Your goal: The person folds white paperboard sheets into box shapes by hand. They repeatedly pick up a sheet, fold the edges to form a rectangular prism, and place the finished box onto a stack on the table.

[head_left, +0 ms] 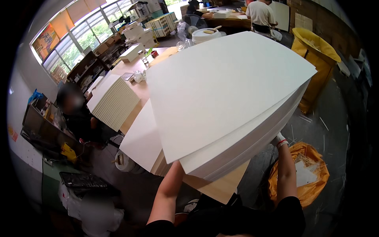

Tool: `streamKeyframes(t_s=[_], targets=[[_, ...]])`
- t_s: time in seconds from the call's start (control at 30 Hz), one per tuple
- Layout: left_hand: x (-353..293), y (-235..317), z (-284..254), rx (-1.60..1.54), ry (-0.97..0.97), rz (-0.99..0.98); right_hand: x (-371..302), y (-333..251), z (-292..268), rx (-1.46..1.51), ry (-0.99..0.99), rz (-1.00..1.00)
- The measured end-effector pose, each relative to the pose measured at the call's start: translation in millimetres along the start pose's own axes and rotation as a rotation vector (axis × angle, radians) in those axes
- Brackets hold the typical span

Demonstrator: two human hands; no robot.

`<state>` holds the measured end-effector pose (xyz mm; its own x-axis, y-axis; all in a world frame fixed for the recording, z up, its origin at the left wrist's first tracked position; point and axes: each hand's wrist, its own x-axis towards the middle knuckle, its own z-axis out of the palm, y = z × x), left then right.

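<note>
White boards [233, 87] fill the centre of my view in one big pile reaching toward one o'clock, its top layer askew over the rest. Around it I count two more stacks, a ridged cream stack [112, 103] near nine and a white-topped stack [142, 136] at eight; two sacks, yellow [320, 81] at two and orange [316, 190] at four; two white buckets [125, 164] at twelve and eight; and three other people [260, 15] at nine, twelve and one. Layers in my pile run together too closely to count. My left hand is wholly hidden beneath it at seven; my gloved right hand [279, 139] shows partly at its four-o'clock edge, fingers out of sight, so I cannot tell whether either is spread or pinching.
</note>
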<state>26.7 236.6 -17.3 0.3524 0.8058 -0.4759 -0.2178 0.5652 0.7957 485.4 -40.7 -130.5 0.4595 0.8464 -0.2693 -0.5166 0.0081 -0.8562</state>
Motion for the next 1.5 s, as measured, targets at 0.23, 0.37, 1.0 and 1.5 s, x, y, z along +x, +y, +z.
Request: streamKeyframes(t_s=[0.23,0.37,1.0,1.5], targets=[[-8,0,-15,0.044,-0.004,-0.027,-68,19,21,-0.745,0.118,-0.062],[-26,-37,-18,0.149,-0.071,-0.057,-132,41,4,-1.107,0.051,-0.277],[-109,21,-306,-0.627,0.406,-0.103,-240,127,501,-0.901,0.008,-0.035],[-59,94,-329,-0.76,-0.075,-0.272,-69,254,492,-0.204,0.085,-0.274]])
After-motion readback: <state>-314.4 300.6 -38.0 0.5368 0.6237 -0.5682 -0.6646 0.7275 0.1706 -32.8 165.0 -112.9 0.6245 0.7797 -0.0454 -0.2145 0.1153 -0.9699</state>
